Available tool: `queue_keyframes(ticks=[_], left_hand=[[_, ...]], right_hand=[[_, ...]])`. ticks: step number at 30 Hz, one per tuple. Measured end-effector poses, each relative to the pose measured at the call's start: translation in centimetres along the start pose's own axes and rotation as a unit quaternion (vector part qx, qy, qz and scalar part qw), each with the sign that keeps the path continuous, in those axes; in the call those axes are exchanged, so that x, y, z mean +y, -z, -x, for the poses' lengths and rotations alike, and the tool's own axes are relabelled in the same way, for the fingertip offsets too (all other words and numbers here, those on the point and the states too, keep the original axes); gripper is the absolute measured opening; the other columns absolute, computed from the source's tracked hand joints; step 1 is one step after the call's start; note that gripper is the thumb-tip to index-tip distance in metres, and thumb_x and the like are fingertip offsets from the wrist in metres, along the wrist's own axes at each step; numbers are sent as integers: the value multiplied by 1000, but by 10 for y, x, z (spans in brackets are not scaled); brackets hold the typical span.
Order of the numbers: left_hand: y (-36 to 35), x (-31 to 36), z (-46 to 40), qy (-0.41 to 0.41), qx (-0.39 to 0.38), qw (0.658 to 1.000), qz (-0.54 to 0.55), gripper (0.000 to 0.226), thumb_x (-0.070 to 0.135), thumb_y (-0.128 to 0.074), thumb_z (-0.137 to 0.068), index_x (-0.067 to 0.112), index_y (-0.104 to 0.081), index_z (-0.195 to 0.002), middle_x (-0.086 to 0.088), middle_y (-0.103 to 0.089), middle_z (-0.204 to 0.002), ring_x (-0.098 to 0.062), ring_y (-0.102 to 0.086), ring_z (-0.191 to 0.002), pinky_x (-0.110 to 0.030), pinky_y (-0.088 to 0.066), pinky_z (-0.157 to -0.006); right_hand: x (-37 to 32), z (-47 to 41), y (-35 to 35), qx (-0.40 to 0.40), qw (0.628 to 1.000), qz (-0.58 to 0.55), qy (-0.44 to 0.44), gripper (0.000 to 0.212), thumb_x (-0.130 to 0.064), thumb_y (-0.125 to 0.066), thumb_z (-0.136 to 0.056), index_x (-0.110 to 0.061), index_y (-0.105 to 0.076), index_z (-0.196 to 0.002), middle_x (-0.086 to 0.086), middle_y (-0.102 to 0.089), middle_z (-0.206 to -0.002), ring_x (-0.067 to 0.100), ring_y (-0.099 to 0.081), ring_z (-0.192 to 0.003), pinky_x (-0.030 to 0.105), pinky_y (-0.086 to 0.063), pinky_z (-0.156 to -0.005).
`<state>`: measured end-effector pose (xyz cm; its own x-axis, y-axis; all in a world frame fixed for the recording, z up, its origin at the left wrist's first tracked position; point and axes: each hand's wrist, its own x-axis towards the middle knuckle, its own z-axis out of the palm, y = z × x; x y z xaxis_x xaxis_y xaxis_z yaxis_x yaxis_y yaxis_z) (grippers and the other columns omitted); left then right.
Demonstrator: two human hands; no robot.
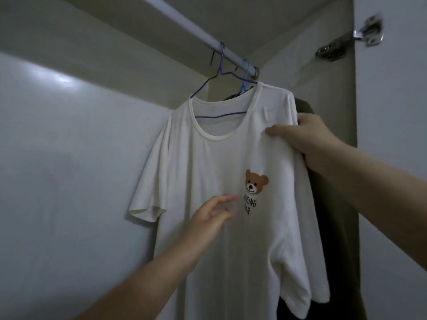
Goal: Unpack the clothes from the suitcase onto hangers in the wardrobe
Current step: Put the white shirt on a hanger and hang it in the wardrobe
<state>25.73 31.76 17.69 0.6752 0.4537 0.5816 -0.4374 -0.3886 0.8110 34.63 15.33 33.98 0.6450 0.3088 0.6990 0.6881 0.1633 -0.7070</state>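
A white T-shirt (208, 162) with a brown bear print hangs on a purple wire hanger (219, 76) hooked over the white wardrobe rail (184, 31). My right hand (307, 137) grips the shirt's right shoulder, thumb on the front and fingers behind the cloth. My left hand (212, 213) has its fingers spread and blurred in front of the shirt's chest, just left of the print; I cannot tell whether it touches the cloth. Behind the shirt a dark olive garment (332, 204) hangs on a blue hanger (245, 79). The suitcase is out of view.
The wardrobe's white left wall (69, 158) is close beside the shirt. At the right stands the open door (392, 112) with a metal hinge (346, 42). The rail ends at the back right corner.
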Motion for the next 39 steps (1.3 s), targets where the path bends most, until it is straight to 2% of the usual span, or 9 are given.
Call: queue_keyframes(ticks=[4, 8, 14, 19, 25, 27, 30, 34, 39], left_hand=[[-24, -15, 10, 24, -23, 999, 28, 32, 6, -56, -95, 20, -63, -123, 13, -64, -121, -5, -61, -109, -33, -48, -100], [-45, -46, 25, 39, -45, 997, 40, 36, -1, -51, -95, 20, -60, -122, 0, -70, -115, -14, -66, -108, -35, -52, -97], [-68, -114, 64, 67, -59, 995, 42, 40, -4, -58, -91, 27, -61, -117, 12, -75, -106, -3, -68, -103, -20, -51, -85], [-87, -166, 107, 142, -80, 986, 36, 35, 19, -65, -81, 28, -66, -114, 6, -75, -106, -14, -70, -100, -35, -53, -90], [-114, -213, 149, 261, -137, 955, 10, 38, 1, -53, -92, 34, -69, -99, 13, -73, -98, -8, -69, -92, -31, -56, -84], [-127, -224, 165, 277, -153, 948, 19, 37, -4, -54, -90, 29, -71, -93, 8, -74, -95, -15, -70, -85, -26, -55, -72], [-151, -228, 187, 298, -197, 934, 13, 26, 2, -57, -92, 24, -70, -90, 0, -74, -95, -22, -69, -90, -23, -51, -69], [-182, -218, 221, 327, -296, 897, 9, 17, 17, -55, -98, 20, -71, -92, 5, -74, -91, -14, -71, -88, -24, -52, -75], [-227, -192, 263, 286, -386, 877, 3, 21, 14, -49, -100, 18, -69, -94, 8, -75, -88, -9, -71, -84, -23, -56, -75]], right_hand=[[48, 43, 3, -3, 999, -52, 4, 19, -20, -83, -78, -26, -68, -88, -7, -76, -75, 6, -72, -63, 17, -54, -47], [102, 88, 1, -22, 998, -63, -24, 22, -22, -82, -79, -23, -70, -97, -9, -77, -85, 8, -74, -74, 21, -58, -58], [174, 158, 3, -46, 994, -44, -84, 22, -19, -77, -85, -18, -71, -106, -1, -77, -96, 14, -73, -91, 36, -61, -81], [211, 209, 11, -32, 989, -60, -128, 10, -19, -74, -88, -20, -75, -98, -1, -77, -93, 13, -72, -92, 24, -57, -79], [244, 272, 33, -34, 976, 5, -216, 17, -19, -71, -90, -36, -75, -90, -2, -74, -86, 11, -71, -84, 23, -57, -76], [254, 297, 45, -21, 967, 12, -255, 18, -19, -71, -90, -36, -75, -90, 0, -74, -85, 12, -71, -82, 26, -58, -77], [268, 334, 65, 11, 950, 33, -311, 22, -12, -69, -90, -33, -76, -86, -1, -73, -80, 6, -68, -70, 17, -52, -63], [276, 386, 100, 59, 923, 55, -376, 24, -5, -65, -90, -25, -76, -85, -1, -75, -84, 14, -71, -78, 22, -57, -68], [262, 453, 152, 134, 904, 54, -402, 22, -3, -63, -89, -20, -76, -89, 2, -75, -80, 16, -72, -77, 24, -58, -69]])
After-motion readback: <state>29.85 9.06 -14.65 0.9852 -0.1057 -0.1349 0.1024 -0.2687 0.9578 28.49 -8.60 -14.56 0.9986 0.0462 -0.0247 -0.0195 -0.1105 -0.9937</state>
